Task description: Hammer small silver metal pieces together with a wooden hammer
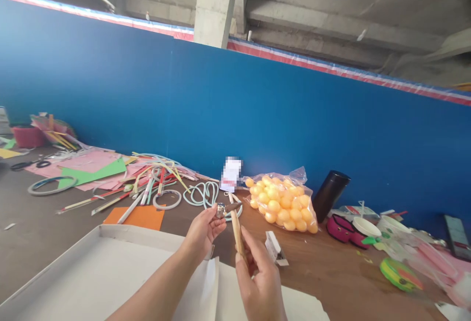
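Observation:
Between the fingertips of my left hand is a small shiny silver, rounded object. A dark, pointed piece extends from it to the right; its exact kind is unclear. My right hand grips a pale wooden stick, tilted upward. The stick's upper end meets or nearly meets the dark piece; I cannot tell if they touch. Below both hands lie a shallow white box and white sheets. A small opened white carton stands right of my right hand.
Behind my hands sits a clear bag of orange balls, beside a black bottle. Coloured paper, strips, tape rolls and scissors cover the left. At right are a green tape measure-like disc and a phone.

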`<state>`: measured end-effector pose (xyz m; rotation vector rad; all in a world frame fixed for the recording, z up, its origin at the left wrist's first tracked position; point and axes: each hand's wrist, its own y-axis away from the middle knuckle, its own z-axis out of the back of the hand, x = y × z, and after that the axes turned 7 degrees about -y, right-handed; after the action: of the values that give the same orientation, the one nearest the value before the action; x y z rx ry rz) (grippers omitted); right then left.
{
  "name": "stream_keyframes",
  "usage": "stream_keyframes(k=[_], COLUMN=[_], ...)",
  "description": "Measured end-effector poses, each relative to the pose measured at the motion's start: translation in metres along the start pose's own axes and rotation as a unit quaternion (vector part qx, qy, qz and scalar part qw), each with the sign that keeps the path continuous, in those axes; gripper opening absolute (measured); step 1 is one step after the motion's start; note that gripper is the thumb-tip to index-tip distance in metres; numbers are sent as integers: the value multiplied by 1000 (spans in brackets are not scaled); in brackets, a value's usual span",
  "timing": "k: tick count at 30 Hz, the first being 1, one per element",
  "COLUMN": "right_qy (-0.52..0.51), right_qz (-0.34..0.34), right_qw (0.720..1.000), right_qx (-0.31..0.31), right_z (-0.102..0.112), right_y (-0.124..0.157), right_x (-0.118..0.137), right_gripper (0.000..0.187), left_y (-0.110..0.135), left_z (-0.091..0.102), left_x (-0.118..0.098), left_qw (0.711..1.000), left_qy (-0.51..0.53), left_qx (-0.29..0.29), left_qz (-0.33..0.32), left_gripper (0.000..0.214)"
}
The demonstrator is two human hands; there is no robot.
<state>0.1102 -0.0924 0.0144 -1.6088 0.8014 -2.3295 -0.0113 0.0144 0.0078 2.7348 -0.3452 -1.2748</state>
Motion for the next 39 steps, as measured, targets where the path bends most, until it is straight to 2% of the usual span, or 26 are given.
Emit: stream_keyframes(k=[6, 11, 23, 37, 39], right_qy=[23, 7, 15, -3, 8], right_qz=[2, 9, -6, -8, -9], right_qw=[1000, 1000, 1000, 999, 1000], right_qx=[15, -15, -7, -38, -25], right_z=[0, 0, -3, -6, -5], right_y=[0, -1, 1, 1, 1], right_x=[0, 2, -1, -2, -2], right_gripper=[44, 43, 43, 41, 41], left_y=[1, 4, 0, 1, 1], left_z=[-3, -4, -2, -3, -2], left_x=[-2, -3, -1, -2, -1], left_qw=[1000, 1000, 1000, 1000, 1000], left_qy=[-2, -5, -10, -8, -6], left_qx=[-1, -9, -6, -21, -18], left_qz=[2, -1, 0, 1, 3], left_gripper=[13, 14, 17, 17, 17])
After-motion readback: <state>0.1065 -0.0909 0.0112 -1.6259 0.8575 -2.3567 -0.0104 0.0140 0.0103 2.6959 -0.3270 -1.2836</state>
